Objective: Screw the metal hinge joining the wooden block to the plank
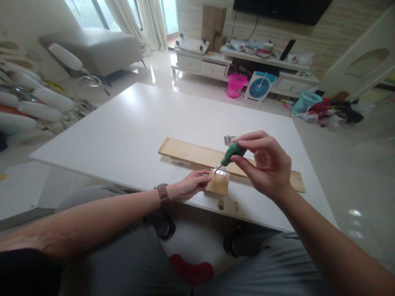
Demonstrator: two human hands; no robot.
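Observation:
My right hand (267,162) grips a screwdriver (233,152) by its green handle, fingers closed around the top end. The screwdriver slants down to the left, its tip at a silver metal hinge (220,172). That hinge lies across the joint between a small wooden block (217,185) and a long wooden board (194,153). My left hand (194,183) holds the small block by its left edge, fingers pressed against it. Behind the screwdriver, another metal hinge (228,140) lies on the table, partly hidden by my right hand.
The white table (148,119) stretches away in front of me. Near its front edge are a small cartoon-figure piece (221,204) and a little clear bag (236,206). Beyond the table stand a pink basket (236,85) and a blue fan (261,86).

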